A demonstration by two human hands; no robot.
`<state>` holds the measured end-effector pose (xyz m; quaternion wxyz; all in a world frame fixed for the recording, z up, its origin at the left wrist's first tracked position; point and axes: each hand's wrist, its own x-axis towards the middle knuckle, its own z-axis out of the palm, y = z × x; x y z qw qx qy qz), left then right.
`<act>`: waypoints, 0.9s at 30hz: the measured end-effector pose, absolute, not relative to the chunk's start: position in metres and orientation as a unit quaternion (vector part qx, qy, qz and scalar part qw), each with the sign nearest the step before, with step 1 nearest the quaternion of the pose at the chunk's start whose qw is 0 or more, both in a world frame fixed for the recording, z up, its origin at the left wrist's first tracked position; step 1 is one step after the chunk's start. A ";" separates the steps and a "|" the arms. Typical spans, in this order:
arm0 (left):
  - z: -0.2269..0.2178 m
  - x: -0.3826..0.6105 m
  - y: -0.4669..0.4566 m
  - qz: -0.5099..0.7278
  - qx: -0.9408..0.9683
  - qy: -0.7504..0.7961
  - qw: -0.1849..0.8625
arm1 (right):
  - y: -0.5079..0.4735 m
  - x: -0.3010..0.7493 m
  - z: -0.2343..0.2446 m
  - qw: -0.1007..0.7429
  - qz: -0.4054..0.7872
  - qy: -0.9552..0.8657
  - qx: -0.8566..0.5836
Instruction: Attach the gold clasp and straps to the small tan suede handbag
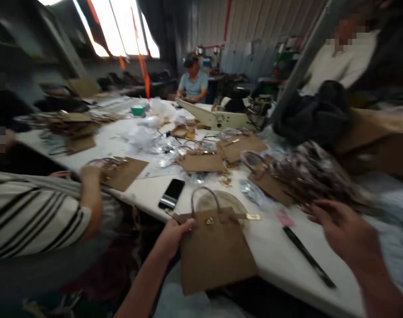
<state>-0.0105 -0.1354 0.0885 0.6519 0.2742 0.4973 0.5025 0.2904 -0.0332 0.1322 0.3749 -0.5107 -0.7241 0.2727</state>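
My left hand [172, 236] grips the upper left corner of a small brown handbag [214, 251] with a loop handle and a gold clasp, which hangs over the white table's [271, 247] near edge. My right hand [340, 227] hovers open above the table at the right, fingers spread, holding nothing. It is nearest a heap of brown bags wrapped in clear plastic [307, 174]. A long black tool [309, 257] lies on the table between my two hands.
A black phone [171, 193] lies left of the bag. More brown bags [201, 161] and plastic wrap cover the table. A person in a striped sleeve [39, 212] sits at the left. A sewing machine [218, 118] stands at the back, and other people are beyond it.
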 end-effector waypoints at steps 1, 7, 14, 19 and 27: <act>0.086 -0.012 -0.132 0.495 0.266 0.503 0.657 | -0.059 0.312 0.133 0.365 0.260 -0.718 -0.533; 0.085 -0.014 -0.124 0.466 0.241 0.530 0.666 | -0.148 0.306 0.148 0.373 0.233 -0.731 -0.522; 0.093 -0.008 -0.127 0.463 0.268 0.527 0.661 | -0.135 0.251 0.133 0.422 0.245 -0.740 -0.463; 0.104 0.001 -0.130 0.481 0.299 0.520 0.640 | -0.101 0.255 0.127 0.417 0.196 -0.700 -0.546; 0.110 0.009 -0.128 0.485 0.346 0.524 0.609 | -0.087 0.271 0.115 0.388 0.226 -0.686 -0.572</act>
